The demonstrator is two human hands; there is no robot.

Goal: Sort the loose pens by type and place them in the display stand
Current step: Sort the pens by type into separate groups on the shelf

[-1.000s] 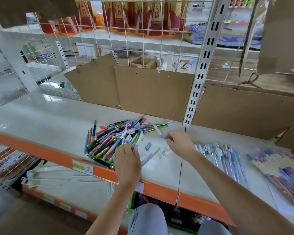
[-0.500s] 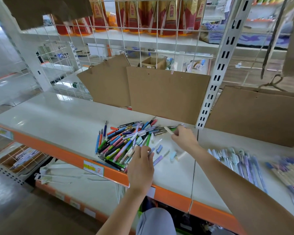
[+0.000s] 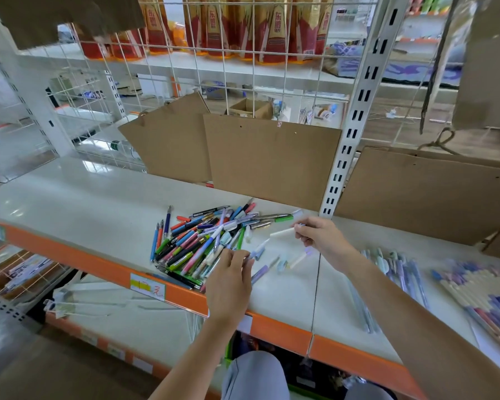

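A heap of loose pens (image 3: 198,239) in many colours lies on the white shelf (image 3: 84,203). My right hand (image 3: 321,236) pinches a white pen (image 3: 282,232) just right of the heap, a little above the shelf. My left hand (image 3: 230,280) is at the heap's near right edge, its fingertips pinching a pale blue pen (image 3: 259,249). A few loose pens and caps (image 3: 283,262) lie between my hands. Sorted pale blue pens (image 3: 393,267) lie to the right, and purple and cream ones (image 3: 479,290) farther right. No display stand shows.
Brown cardboard sheets (image 3: 272,160) lean against the wire grid behind the shelf. A white slotted upright (image 3: 347,134) stands right of the heap. The shelf's orange front edge (image 3: 78,256) carries a price label. A lower shelf holds clear plastic pieces (image 3: 98,298).
The camera has turned left and drawn nearer. My right hand has drawn a white pen out of the heap toward the right. My left hand has come onto a pale blue pen.
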